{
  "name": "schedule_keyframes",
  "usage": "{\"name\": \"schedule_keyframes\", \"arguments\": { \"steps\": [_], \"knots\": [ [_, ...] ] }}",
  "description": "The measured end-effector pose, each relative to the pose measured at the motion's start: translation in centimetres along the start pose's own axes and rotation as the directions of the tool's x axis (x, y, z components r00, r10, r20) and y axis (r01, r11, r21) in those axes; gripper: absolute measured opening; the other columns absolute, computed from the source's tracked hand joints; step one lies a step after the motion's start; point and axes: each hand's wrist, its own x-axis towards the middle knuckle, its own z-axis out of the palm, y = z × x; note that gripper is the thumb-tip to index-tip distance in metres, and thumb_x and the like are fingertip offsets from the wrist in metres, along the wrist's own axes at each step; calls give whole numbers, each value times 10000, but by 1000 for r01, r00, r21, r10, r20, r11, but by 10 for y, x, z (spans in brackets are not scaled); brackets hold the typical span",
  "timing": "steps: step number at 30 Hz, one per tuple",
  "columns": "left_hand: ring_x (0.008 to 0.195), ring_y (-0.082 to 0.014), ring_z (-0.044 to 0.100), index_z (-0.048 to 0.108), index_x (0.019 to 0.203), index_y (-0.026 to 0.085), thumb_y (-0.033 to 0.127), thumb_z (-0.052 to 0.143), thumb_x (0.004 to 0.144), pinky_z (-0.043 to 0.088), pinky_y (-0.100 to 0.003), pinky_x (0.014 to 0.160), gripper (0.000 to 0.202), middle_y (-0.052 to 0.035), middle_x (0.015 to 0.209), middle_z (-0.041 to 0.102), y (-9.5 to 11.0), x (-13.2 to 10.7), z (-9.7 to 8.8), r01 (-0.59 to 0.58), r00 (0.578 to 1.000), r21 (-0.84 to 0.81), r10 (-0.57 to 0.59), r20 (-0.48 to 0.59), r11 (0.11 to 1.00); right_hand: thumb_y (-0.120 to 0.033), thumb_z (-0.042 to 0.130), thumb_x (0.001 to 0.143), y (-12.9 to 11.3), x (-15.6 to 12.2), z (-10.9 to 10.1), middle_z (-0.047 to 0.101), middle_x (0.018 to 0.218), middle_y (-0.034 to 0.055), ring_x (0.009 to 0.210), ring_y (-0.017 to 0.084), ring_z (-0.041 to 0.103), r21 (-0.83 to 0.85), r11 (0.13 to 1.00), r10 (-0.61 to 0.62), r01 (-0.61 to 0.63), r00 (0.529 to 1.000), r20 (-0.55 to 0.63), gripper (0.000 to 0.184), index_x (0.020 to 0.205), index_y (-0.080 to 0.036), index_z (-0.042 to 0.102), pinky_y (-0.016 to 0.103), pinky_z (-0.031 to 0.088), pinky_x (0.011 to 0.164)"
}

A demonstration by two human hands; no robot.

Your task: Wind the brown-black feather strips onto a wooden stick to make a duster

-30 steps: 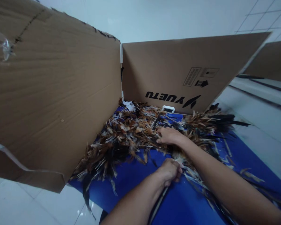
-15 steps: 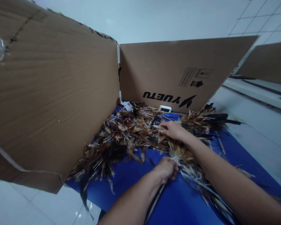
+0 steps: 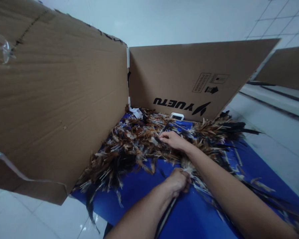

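My left hand (image 3: 178, 181) is closed low over the blue tabletop (image 3: 139, 192), its fingers wrapped round the base of a bunch of feathers (image 3: 188, 167). Below this hand a long thin stick-like piece (image 3: 165, 215) runs toward me; whether it is gripped too is hidden. Farther forward, my right hand (image 3: 173, 140) reaches over the brown, black and white feather pile (image 3: 137, 136). Its thumb and fingers are pinched together at a pale feather (image 3: 154, 141). My right forearm covers part of the feathers on the right.
Tall cardboard panels stand at the left (image 3: 77, 99) and the back (image 3: 174, 73). A small white device with a dark screen (image 3: 176, 116) leans by the back panel. White crumpled paper (image 3: 136, 113) lies in the corner. More feathers (image 3: 221, 127) overhang the right side.
My right hand has moved left across the pile, its fingertips pinched. My left hand stays almost in place on the bunch. The view has shifted slightly.
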Motion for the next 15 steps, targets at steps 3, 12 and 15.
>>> {"name": "schedule_keyframes", "arguments": {
  "steps": [3, 12, 15],
  "knots": [
    [310, -68, 287, 401, 558, 176, 146, 358, 760, 241, -225, 385, 209, 55, 420, 361, -2, 2, 0, 1, 1000, -5, -1, 16, 1000, -288, 504, 731, -4, -7, -11, 629, 711, 3, 677, 138, 557, 302, 953, 39, -20, 998, -58, 181, 778, -154, 616, 247, 421, 659],
    [321, -46, 289, 421, 614, 175, 276, 479, 719, 222, -208, 375, 156, 63, 479, 410, -12, 9, -1, -27, 999, -64, 29, 23, 998, -308, 685, 572, -11, -24, -18, 543, 587, -55, 514, 82, 472, 734, 662, 182, -155, 982, 43, 316, 834, -161, 584, 225, 393, 534],
    [329, -41, 294, 427, 624, 175, 348, 516, 695, 220, -205, 376, 207, 62, 494, 419, -13, 12, -2, -38, 999, -58, 40, 31, 998, -272, 687, 570, -6, -22, -17, 600, 655, -26, 555, 92, 511, 701, 701, 158, -131, 987, 27, 336, 879, -159, 619, 229, 411, 554]
  ]
}}
